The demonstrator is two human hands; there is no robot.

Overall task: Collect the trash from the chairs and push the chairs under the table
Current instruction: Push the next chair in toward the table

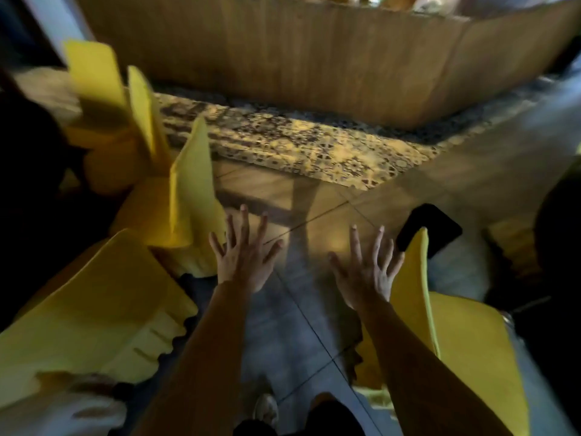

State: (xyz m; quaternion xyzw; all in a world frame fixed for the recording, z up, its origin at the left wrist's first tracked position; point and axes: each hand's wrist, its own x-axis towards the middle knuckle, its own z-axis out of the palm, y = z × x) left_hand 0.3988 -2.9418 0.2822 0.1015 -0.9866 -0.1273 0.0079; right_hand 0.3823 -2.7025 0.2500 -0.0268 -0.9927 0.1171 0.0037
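Both my arms stretch forward over the tiled floor. My left hand is open with fingers spread, close to the back of a yellow-covered chair on my left. My right hand is open too, fingers apart, just left of the backrest of another yellow chair. Neither hand holds anything. More yellow chairs stand at the left: one near me and two farther back. The picture is blurred, and I cannot make out any trash on the seats.
A long wooden counter crosses the top, with a patterned rug on the floor in front of it. A dark flat object shows behind the right chair. A dark table edge is at far left. My feet are below.
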